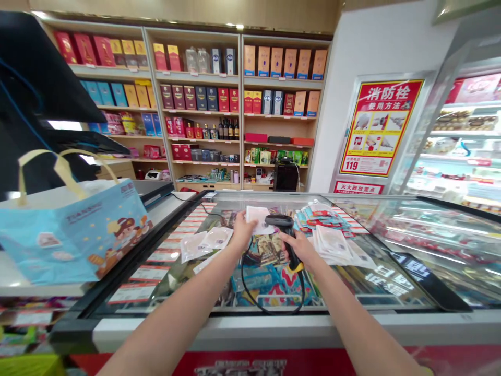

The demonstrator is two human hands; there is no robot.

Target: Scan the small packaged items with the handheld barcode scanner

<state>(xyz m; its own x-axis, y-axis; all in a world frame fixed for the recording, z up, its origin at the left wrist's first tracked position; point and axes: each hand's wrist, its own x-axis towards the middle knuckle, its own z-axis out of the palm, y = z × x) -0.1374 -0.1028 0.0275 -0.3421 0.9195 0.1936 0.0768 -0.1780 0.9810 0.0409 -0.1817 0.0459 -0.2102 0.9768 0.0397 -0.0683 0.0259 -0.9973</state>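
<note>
Over the glass top of a chest freezer, my left hand (244, 230) pinches a flat white packet (258, 215) by its near left edge. My right hand (296, 247) is wrapped round the handle of a black barcode scanner (282, 221), whose head points left at the packet. A black cable (245, 282) loops from the scanner's handle across the glass. Several similar clear-and-white packets (207, 241) lie left of my left hand. Another stack of white packets (332, 243) rests to the right of my right hand, with a heap of blue and red packets (323, 215) behind it.
A light-blue bag (74, 230) with yellow handles stands on the counter at left, beneath a dark monitor (50, 73). Shelves of boxed bottles (201, 99) line the back wall. A red and yellow poster (381, 128) hangs at right, near a lit display fridge (465, 141).
</note>
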